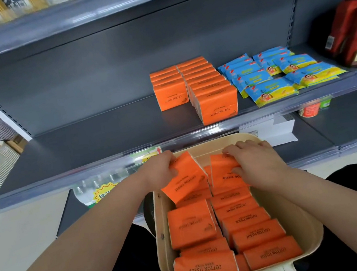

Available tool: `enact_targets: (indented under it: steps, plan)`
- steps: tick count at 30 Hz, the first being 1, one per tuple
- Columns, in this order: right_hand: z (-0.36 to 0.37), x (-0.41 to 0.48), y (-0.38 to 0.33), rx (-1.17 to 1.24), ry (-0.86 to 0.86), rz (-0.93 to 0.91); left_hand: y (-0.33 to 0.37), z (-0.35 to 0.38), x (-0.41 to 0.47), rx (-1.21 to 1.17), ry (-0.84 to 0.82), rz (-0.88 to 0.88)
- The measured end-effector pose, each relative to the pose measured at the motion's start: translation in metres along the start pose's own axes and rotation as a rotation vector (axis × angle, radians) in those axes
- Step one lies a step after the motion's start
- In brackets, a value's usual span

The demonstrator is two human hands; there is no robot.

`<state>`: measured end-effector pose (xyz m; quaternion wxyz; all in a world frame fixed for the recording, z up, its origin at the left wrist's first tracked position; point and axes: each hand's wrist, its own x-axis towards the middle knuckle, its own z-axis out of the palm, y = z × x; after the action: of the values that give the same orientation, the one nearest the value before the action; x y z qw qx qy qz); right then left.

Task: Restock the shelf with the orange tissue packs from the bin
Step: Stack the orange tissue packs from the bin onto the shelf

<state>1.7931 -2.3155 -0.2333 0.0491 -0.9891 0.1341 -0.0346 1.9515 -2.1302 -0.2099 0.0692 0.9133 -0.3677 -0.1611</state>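
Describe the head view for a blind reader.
A person's left hand grips an orange tissue pack, the right hand another pack, in a beige bin full of them; the grey shelf above holds two orange rows beside blue packets.

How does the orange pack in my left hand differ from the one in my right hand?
The left pack, gripped by the left hand, tilts sideways, its printed face mostly showing; the right pack, gripped by the right hand, stands nearly upright, partly covered by that hand. The left pack rides above the other packs; the right pack's base sits among them. Both are orange with the same dark print.
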Motion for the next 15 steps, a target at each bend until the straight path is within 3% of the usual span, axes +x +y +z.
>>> enact_targets:
  steps: [4, 10, 15]
  plan:
    - [-0.009, 0.0, -0.002, -0.011, 0.041, -0.006, 0.002, -0.01, -0.002, -0.066, 0.171, -0.006]
    - [-0.028, 0.025, 0.007, -0.067, 0.105, -0.056, 0.004, -0.056, 0.019, -0.155, 0.568, -0.031]
    - [-0.029, 0.046, 0.019, -0.019, 0.084, -0.046, 0.011, -0.077, 0.068, -0.036, 0.558, -0.042]
